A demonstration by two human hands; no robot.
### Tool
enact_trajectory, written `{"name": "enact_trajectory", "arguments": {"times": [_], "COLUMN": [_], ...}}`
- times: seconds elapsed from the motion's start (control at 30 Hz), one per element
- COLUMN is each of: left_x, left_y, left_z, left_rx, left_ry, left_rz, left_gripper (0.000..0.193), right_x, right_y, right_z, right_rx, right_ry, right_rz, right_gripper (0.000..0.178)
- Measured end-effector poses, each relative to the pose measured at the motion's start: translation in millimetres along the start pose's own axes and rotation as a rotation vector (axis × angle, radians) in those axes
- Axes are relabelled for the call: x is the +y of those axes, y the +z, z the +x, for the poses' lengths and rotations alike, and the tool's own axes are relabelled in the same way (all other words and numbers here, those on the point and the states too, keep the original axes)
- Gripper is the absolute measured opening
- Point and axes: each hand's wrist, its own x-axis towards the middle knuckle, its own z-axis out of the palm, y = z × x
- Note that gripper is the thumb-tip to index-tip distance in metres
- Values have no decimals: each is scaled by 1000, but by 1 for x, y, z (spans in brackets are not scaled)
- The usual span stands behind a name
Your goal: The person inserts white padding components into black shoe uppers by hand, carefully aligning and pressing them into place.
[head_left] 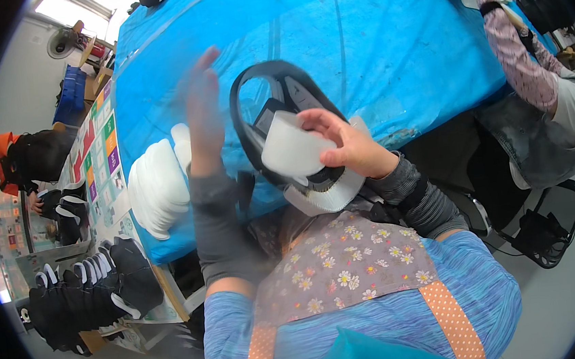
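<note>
My right hand (356, 147) pinches a white insole-like pad (291, 146), with thumb and fingers at its right edge. The pad covers part of a black and grey shoe (239, 112) close to my apron, so how far it sits inside cannot be told. A ridged white sole edge (333, 194) shows at the shoe's near end. To the left of the shoe, my left hand (205, 108) is raised and blurred by motion. Its fingers look stretched out, and nothing shows in it. Beside my left forearm lies a stack of white pads (158, 191).
A blue sheet (385, 41) covers the table. Black shoes with white parts (91, 282) crowd a rack at left. A co-worker's patterned sleeve (519, 56) reaches over the table's right end, near black and white shoe parts. Another person (26, 158) stands far left.
</note>
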Motion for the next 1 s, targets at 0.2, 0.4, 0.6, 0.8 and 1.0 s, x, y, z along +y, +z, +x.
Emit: {"name": "enact_trajectory", "arguments": {"times": [0.2,0.4,0.6,0.8,1.0], "left_x": [-2,24,23,24,25], "left_y": [2,2,-1,4,9], "left_z": [6,-55,-71,-79,-79], "left_rx": [-602,-509,-399,-347,-309], "left_ry": [-129,-111,-164,-231,-231], "left_rz": [-245,-285,-301,-326,-308], "left_gripper": [98,98,82,72,76], "right_x": [4,0,4,9,16], "right_y": [-9,-2,19,18,21], "right_z": [-1,-7,-5,-12,-7], "right_rx": [-56,-21,98,243,318], "right_ry": [33,-190,-561,-680,-675], "right_rz": [38,-121,-668,-916,-1002], "right_gripper": [92,98,107,95,89]}}
